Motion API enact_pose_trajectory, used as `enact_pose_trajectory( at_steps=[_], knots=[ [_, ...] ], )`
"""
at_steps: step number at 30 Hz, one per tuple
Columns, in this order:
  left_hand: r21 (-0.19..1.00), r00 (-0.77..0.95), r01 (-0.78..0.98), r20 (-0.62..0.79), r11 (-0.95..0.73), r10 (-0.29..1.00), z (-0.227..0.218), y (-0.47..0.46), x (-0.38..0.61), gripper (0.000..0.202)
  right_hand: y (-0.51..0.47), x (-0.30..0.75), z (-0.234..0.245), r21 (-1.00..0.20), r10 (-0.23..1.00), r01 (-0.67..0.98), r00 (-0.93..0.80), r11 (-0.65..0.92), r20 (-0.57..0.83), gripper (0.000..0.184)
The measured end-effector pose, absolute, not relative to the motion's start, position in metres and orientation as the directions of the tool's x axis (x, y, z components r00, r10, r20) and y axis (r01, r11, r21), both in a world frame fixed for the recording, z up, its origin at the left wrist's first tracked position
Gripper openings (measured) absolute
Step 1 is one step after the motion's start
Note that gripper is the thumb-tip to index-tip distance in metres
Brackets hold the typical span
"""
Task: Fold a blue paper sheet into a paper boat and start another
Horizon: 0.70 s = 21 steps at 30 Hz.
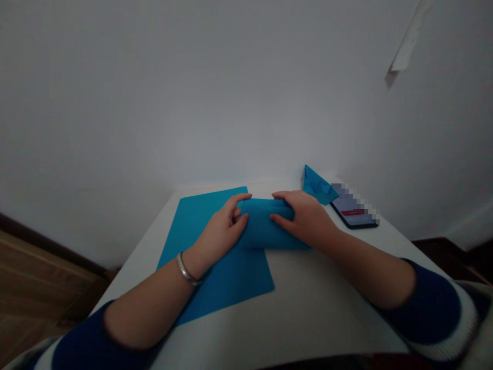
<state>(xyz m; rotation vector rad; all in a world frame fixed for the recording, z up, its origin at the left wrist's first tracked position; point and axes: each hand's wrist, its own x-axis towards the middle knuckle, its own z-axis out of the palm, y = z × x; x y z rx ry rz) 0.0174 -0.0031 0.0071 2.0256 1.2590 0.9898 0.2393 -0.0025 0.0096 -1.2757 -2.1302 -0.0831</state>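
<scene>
A folded sheet of blue paper (265,226) is held up between both hands, its upper edge level with the fingertips. My left hand (227,218) grips its left end, thumb on the near face and index finger over the top edge. At the right end, my right hand (304,216) pinches the paper the same way, with its other fingers hidden behind. Beneath the left hand lies a flat sheet of blue paper (227,288), partly covered by the folded one. A silver bangle (187,270) circles my left wrist.
A blue folded paper boat (319,187) stands at the back right, against a phone (356,213) with a lit screen. All rest on a white table (308,308) set against a pale wall (246,92). Wooden furniture (34,277) is at the lower left.
</scene>
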Motion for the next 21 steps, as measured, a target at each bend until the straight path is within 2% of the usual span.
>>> enact_pose_trajectory(
  at_steps=[6, 9, 16, 21],
  knots=[
    [0.885, 0.209, 0.338, 0.260, -0.319, 0.943, 0.002, 0.003, 0.019, 0.032, 0.004, 0.244, 0.007, -0.488, 0.835, 0.730, -0.206, 0.478, 0.510, 0.039],
    [0.909, 0.161, 0.282, 0.272, -0.308, 0.949, 0.001, 0.005, 0.020, 0.031, 0.010, 0.248, 0.004, -0.586, 0.858, 0.673, -0.145, 0.451, 0.493, 0.035],
    [0.902, 0.098, 0.285, 0.309, -0.325, 0.946, 0.005, 0.002, 0.021, 0.030, 0.020, 0.252, -0.002, -0.713, 0.922, 0.626, -0.028, 0.317, 0.386, 0.033],
    [0.932, 0.074, 0.209, 0.287, -0.296, 0.955, 0.004, 0.003, 0.022, 0.041, 0.019, 0.252, -0.002, -0.738, 0.936, 0.602, -0.050, 0.306, 0.348, 0.033]
  ],
)
